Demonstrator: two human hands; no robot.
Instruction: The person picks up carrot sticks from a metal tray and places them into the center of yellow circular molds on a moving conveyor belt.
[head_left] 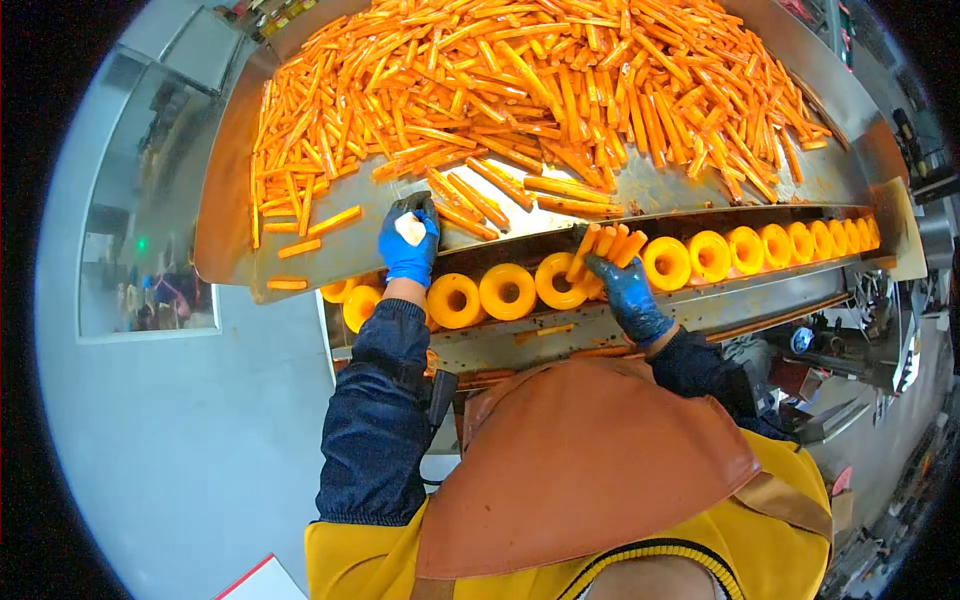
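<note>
My left hand (410,242), in a blue glove with dark fingertips and a pale patch on its back, is at the tray's near edge beside loose orange sticks (478,200). Its fingers look curled; whatever they may hold is hidden. My right hand (632,295), in a stained blue glove, is closed around several short orange sticks (605,245). They stand upright in its grip, above the row of yellow rollers (507,291). A large heap of similar orange sticks (540,80) fills the metal tray (350,195) in front of me.
The ring-shaped rollers run left to right below the tray's lip. A metal ledge (480,348) with stray orange pieces lies nearer to me. At the left are a pale wall (200,430) and a window (140,240). Machine parts and clutter (820,350) stand at the right.
</note>
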